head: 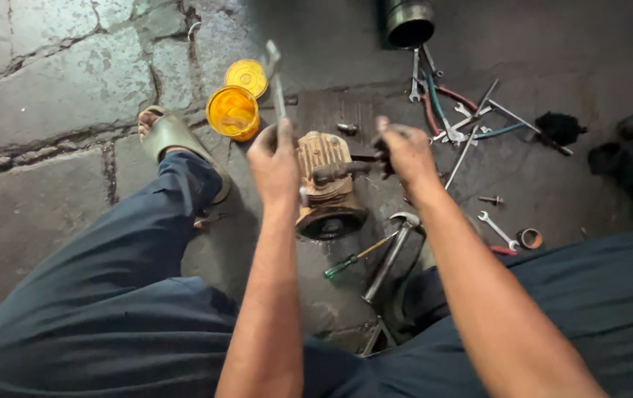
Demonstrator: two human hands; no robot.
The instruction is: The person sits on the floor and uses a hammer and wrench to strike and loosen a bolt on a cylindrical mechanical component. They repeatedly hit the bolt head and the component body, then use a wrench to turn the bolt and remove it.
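Head cam view: left hand [274,158] had its fingers wrapped around a wrench [275,77] pointing up and away, while the right hand [405,151] gripped a dark handle [364,163] lying sideways. The finned engine part [325,184] sat on the floor right between both hands, just below the fingers, roughly equally close to each.

I'm wearing dark blue trousers [110,295] and an olive-green rubber sandal [173,136]; my forearms are going bare, and grease is smudging my right hand [405,151].
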